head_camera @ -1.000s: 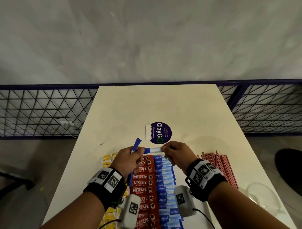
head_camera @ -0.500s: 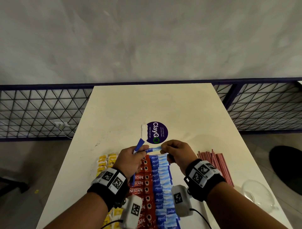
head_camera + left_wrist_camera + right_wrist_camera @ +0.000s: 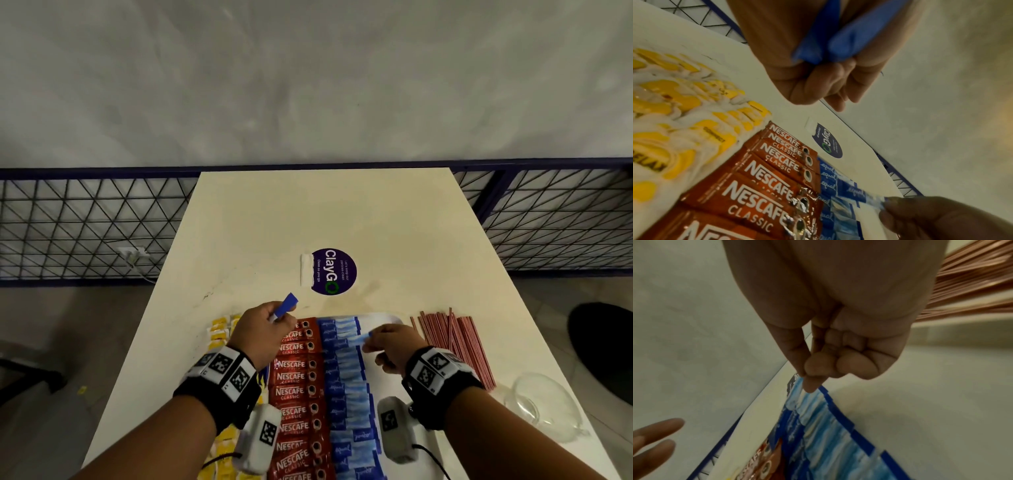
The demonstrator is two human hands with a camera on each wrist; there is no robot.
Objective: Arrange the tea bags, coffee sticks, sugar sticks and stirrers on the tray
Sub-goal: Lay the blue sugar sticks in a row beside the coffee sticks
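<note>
The right hand (image 3: pixel 394 346) pinches one blue sugar stick (image 3: pixel 869 194) by its end and lays it at the 12 o'clock end of the sugar row (image 3: pixel 346 380) on the tray (image 3: pixel 380 318). A second ago both hands held this stick high between them; now the left has let it go, so placement looks nearly done. The left hand (image 3: pixel 263 329), at 9 o'clock of the right, is clenched on spare sugar sticks (image 3: pixel 286 305), raised, knuckles up. Coffee sticks (image 3: pixel 294 377) sit between tea bags (image 3: pixel 219 332) and sugar; stirrers (image 3: pixel 452 342) lie at 3 o'clock
</note>
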